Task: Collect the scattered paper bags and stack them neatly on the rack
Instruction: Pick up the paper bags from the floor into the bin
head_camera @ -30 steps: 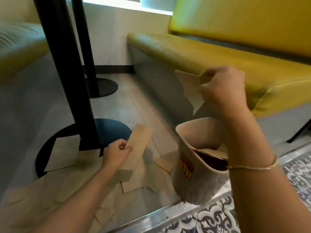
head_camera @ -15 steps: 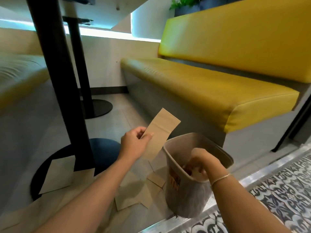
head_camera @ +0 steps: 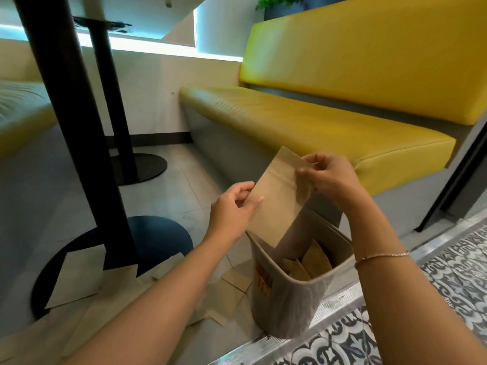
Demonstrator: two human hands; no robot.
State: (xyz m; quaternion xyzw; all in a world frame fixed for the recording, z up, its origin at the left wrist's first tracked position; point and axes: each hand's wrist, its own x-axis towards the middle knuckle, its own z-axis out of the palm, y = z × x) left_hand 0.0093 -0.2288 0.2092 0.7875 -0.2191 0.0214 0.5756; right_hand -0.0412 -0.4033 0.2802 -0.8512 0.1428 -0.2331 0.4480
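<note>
You hold one flat brown paper bag (head_camera: 279, 198) with both hands just above the beige bin (head_camera: 295, 304): your left hand (head_camera: 232, 209) pinches its left edge between thumb and fingers, your right hand (head_camera: 329, 177) pinches its upper right corner, and its lower end dips past the bin's rim. Inside the bin, more folded paper bags (head_camera: 303, 262) stand on edge. On the floor left of the bin, other scattered bags (head_camera: 229, 293) lie flat and overlapping near the round table base (head_camera: 158, 238), beside the yellow bench (head_camera: 316, 127)

Café or restaurant booth: yellow bench seat (head_camera: 303, 122), pedestal table leg (head_camera: 71, 127).
</note>
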